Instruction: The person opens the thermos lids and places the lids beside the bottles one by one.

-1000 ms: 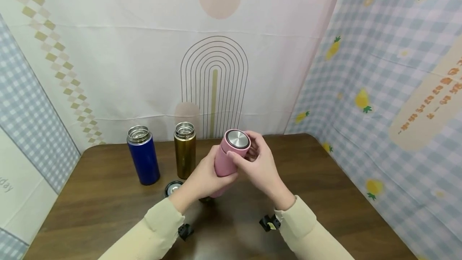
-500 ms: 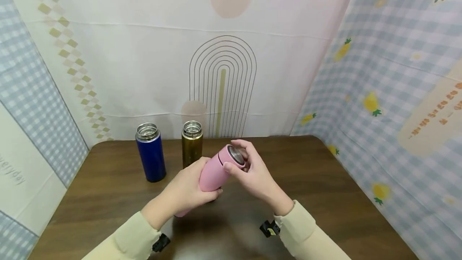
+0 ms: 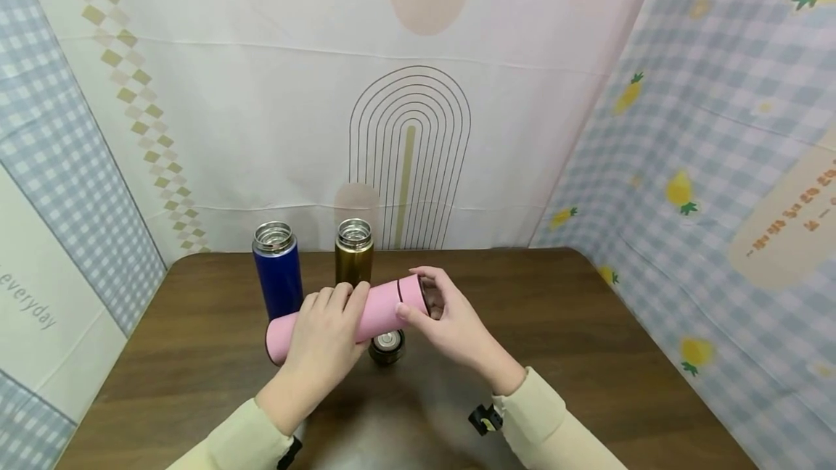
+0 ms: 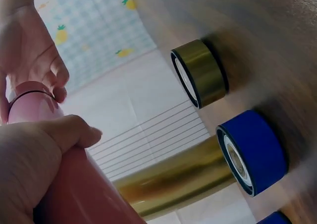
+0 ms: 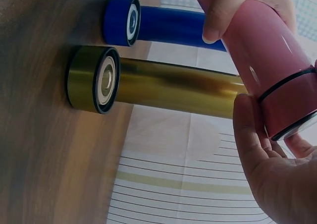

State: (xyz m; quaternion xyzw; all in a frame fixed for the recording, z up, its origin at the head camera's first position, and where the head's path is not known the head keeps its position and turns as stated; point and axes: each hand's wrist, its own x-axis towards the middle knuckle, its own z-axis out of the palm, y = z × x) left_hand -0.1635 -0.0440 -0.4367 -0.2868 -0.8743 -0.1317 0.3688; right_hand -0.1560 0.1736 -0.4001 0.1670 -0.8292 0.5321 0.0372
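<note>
A pink thermos (image 3: 380,312) is held above the table, lying nearly sideways with its lidded end to the right and slightly raised. My left hand (image 3: 326,336) wraps round its body. My right hand (image 3: 453,323) grips the pink lid (image 3: 412,293), thumb in front and fingers round the far side. Behind stand a blue thermos (image 3: 278,278) and a gold thermos (image 3: 355,260), both lidless with bare steel necks; the pink one partly covers them. A gold lid (image 4: 205,74) and a blue lid (image 4: 258,150) rest on the table, inner side up.
The brown wooden table (image 3: 542,332) ends at a patterned cloth backdrop (image 3: 274,122). A blue checked cloth (image 3: 692,165) hangs along the right side. Black camera mounts (image 3: 485,419) sit at the wrists.
The pink thermos has tilted from nearly upright to nearly sideways, its base swinging left and up. My left hand has turned with it, and my right hand has stayed at the lid, moving slightly lower.
</note>
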